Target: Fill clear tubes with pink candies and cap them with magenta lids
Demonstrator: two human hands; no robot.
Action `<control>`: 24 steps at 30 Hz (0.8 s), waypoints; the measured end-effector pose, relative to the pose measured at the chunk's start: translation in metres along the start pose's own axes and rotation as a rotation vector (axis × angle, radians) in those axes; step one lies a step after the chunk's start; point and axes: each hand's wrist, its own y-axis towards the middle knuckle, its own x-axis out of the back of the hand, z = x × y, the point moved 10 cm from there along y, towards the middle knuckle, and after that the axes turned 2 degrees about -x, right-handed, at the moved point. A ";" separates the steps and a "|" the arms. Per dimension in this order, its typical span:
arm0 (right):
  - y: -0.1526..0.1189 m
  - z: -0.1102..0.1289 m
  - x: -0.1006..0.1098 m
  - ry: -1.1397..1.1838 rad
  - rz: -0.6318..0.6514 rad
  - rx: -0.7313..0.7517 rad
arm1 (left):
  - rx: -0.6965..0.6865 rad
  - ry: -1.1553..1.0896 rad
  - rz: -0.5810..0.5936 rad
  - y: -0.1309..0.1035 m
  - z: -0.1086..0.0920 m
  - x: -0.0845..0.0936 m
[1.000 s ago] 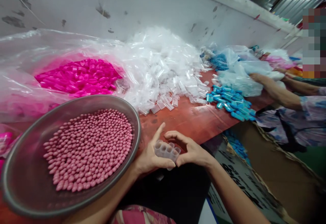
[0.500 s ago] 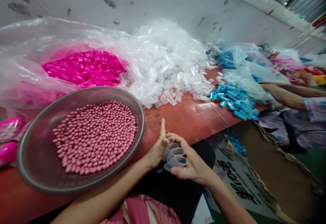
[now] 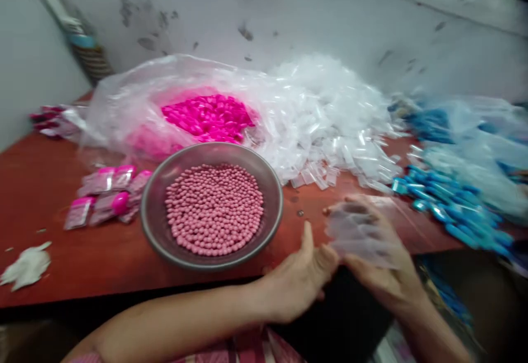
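Observation:
My right hand (image 3: 396, 275) is wrapped around several clear plastic tubes (image 3: 361, 234), stacked in a row and blurred by motion. Just left of them is my left hand (image 3: 297, 280), its thumb raised and its fingers stretched toward the tubes. It holds nothing that I can see; whether its fingertips touch the tubes is unclear. Left of both hands stands a metal bowl (image 3: 154, 242) of small pink balls (image 3: 214, 209). Behind the hands lies a large heap of clear plastic tubes (image 3: 330, 126).
A clear bag (image 3: 119, 99) holds bright pink caps (image 3: 210, 118) behind the bowl. Filled pink-capped tubes (image 3: 107, 192) lie left of it on the red table (image 3: 82, 264). Blue-capped tubes (image 3: 449, 203) are piled at right. White scrap (image 3: 27, 267) lies far left. A wall runs behind.
The view has swung left, so the bowl appears nearer the middle and the filled tubes show fully. My right hand has lifted the clear tubes toward the table, a little away from my left palm.

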 end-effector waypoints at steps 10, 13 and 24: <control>0.119 0.058 -0.171 -0.990 0.487 0.622 | 0.059 1.503 -0.472 -0.076 -0.128 0.188; 0.124 0.042 -0.191 -1.218 0.513 0.679 | 0.431 1.654 -0.249 -0.064 -0.098 0.231; 0.104 0.028 -0.224 -1.186 0.650 0.750 | 0.728 1.464 -0.095 -0.056 -0.022 0.247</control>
